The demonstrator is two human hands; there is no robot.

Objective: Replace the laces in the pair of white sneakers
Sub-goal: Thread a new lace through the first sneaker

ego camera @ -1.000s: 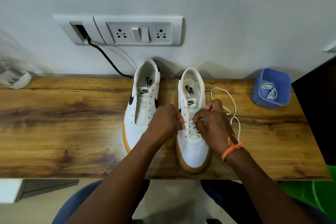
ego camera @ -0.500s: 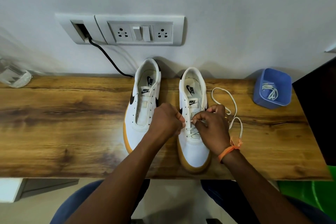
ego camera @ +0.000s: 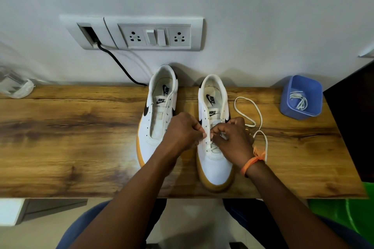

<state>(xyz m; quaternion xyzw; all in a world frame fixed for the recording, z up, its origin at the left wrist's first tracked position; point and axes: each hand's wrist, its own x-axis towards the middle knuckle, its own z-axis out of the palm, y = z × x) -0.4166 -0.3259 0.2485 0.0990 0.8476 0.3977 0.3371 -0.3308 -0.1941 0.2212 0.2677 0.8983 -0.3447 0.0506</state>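
Seen from the head camera, a person works a white lace point(ego camera: 257, 116) into the right-hand sneaker point(ego camera: 214, 127) at centre frame, both shoes standing side by side on a wooden surface point(ego camera: 70, 137) with their heels toward the wall. The left hand point(ego camera: 182, 133) has its grip curled at the shoe's inner eyelet row, fingertips pinched together there, apparently on the lace (the contact itself is too small to see clearly); the right hand point(ego camera: 232, 137) pinches the lace over the tongue, an orange wrist thread point(ego camera: 253, 162) showing at its cuff. The lower eyelets carry crossings, the upper ones look bare. The lace should handle as light, limp cord, best taken near its stiff tip for threading; its slack loops over the surface just right of the shoe and could snag under the wrist. The shoe, judging by its gum sole, is light enough to slide when tugged, so bracing its side seems wise. The left-hand sneaker point(ego camera: 159, 113), just beside the left forearm, shows empty eyelets. At right, well apart, a blue tub point(ego camera: 301, 95) holds more laces. Behind, a socket panel point(ego camera: 153, 34) feeds a black cable point(ego camera: 117, 60) running down behind the shoes; a clear container point(ego camera: 15, 87) sits at far left.
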